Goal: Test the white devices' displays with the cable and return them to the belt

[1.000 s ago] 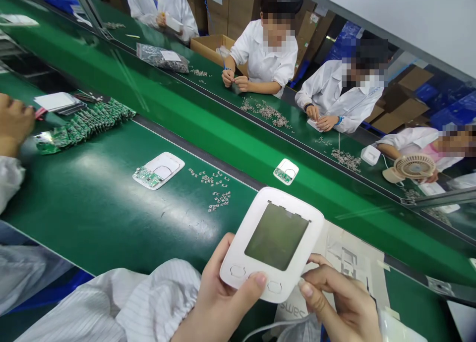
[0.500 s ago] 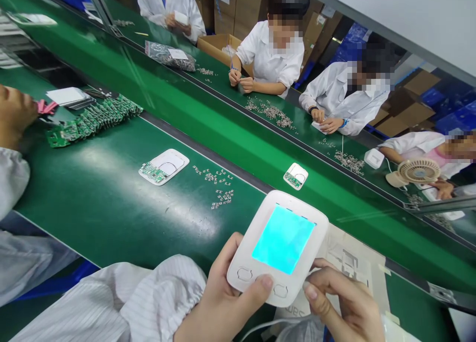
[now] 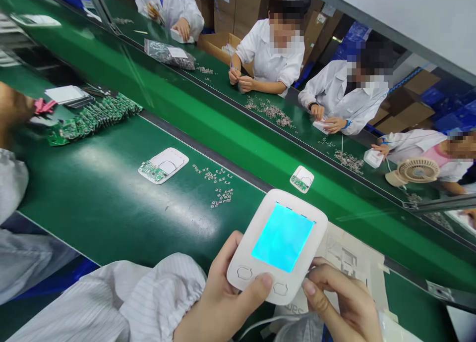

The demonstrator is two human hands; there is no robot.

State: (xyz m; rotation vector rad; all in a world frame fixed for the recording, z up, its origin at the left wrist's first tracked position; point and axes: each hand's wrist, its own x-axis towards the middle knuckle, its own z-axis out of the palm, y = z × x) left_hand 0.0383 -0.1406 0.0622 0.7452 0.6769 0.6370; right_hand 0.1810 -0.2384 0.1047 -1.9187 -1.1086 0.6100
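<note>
A white handheld device (image 3: 245, 243) with a lit cyan screen (image 3: 283, 237) and buttons below it is gripped in my left hand (image 3: 238, 297). My left thumb presses on the middle of the button row, between two outlined buttons. At the device's lower right edge, my right hand (image 3: 340, 295) is closed in a pinch, thumb and forefinger together beside the casing. What it pinches, if anything, is hidden. A white cable (image 3: 264, 322) runs below the device; where its end goes cannot be seen.
On the green bench lie an open casing with a circuit board (image 3: 163, 166), small metal parts (image 3: 222, 196) and a row of circuit boards (image 3: 96, 119). Another open casing (image 3: 302, 179) rides the green belt (image 3: 238, 148). A co-worker's hand (image 3: 15, 109) is at left; several co-workers sit opposite.
The open casing on the belt has moved slightly right. Across the belt, a co-worker has raised one hand, and another has put a hand on a white device. My hands stay nearly still.
</note>
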